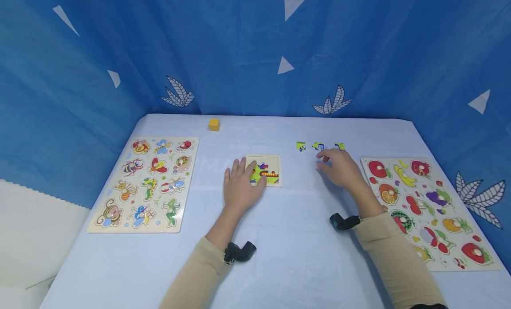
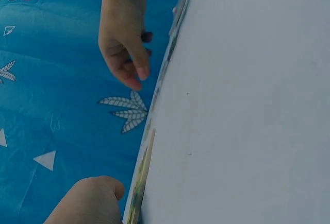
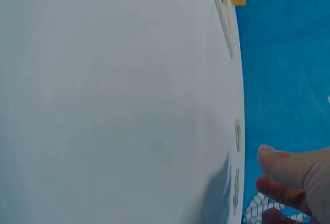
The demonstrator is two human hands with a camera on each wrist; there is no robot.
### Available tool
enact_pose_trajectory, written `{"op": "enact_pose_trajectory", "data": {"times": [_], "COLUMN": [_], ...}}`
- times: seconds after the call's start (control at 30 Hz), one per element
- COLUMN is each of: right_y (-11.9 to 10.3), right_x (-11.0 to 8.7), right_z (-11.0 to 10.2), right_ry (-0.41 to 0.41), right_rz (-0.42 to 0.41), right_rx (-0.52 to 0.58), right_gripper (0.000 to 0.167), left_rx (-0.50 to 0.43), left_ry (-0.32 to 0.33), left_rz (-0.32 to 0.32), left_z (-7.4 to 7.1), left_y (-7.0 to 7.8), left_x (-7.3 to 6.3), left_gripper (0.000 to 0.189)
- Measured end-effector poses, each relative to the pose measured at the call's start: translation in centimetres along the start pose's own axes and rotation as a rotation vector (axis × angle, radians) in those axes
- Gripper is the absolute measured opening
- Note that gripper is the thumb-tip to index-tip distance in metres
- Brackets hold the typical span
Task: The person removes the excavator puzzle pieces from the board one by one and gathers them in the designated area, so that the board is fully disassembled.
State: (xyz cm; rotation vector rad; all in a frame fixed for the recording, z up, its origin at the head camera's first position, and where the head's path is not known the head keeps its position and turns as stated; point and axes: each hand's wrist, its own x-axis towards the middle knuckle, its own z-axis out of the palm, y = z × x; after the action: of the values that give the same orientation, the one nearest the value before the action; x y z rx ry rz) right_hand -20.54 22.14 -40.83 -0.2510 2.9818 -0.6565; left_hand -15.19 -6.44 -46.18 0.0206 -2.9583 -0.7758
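My left hand [image 1: 241,184] lies over the left side of a small square wooden jigsaw tray [image 1: 263,158], fingers extended and thumb across its lower part. Inside the tray a partly filled picture [image 1: 271,173] shows green, red, blue and yellow; my fingers hide its left part. Above the table near the tray's right, my right hand [image 1: 339,167] has loosely bent fingers, thumb apart, with nothing between them. Just beyond it lie three loose green-and-blue jigsaw pieces: a left piece [image 1: 301,145], a middle piece [image 1: 318,146] and a right piece [image 1: 340,146].
A wooden insect puzzle board [image 1: 145,184] lies at the left. On the right, partly under the right forearm, is a fruit puzzle board [image 1: 435,211]. A yellow cube [image 1: 214,124] sits near the back edge. A blue patterned curtain [image 1: 239,51] hangs behind the table.
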Motion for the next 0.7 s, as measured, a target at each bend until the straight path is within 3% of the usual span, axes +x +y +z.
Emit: {"op": "enact_pose_trajectory", "data": {"times": [0.3, 0.7], "right_y": [-5.0, -8.4], "right_x": [0.8, 1.7], "right_z": [2.8, 5.7], "right_ry": [-0.05, -0.094], "right_rz": [-0.088, -0.174], "right_rx": [0.07, 0.12], "right_gripper": [0.036, 0.042], "left_rx": [0.058, 0.108], "left_ry": [0.003, -0.029], "left_rz": [0.011, 0.017], "left_z": [-0.7, -0.5], "left_y": [-0.1, -0.5], "left_x": [-0.5, -1.2], "left_gripper": [0.06, 0.057]}}
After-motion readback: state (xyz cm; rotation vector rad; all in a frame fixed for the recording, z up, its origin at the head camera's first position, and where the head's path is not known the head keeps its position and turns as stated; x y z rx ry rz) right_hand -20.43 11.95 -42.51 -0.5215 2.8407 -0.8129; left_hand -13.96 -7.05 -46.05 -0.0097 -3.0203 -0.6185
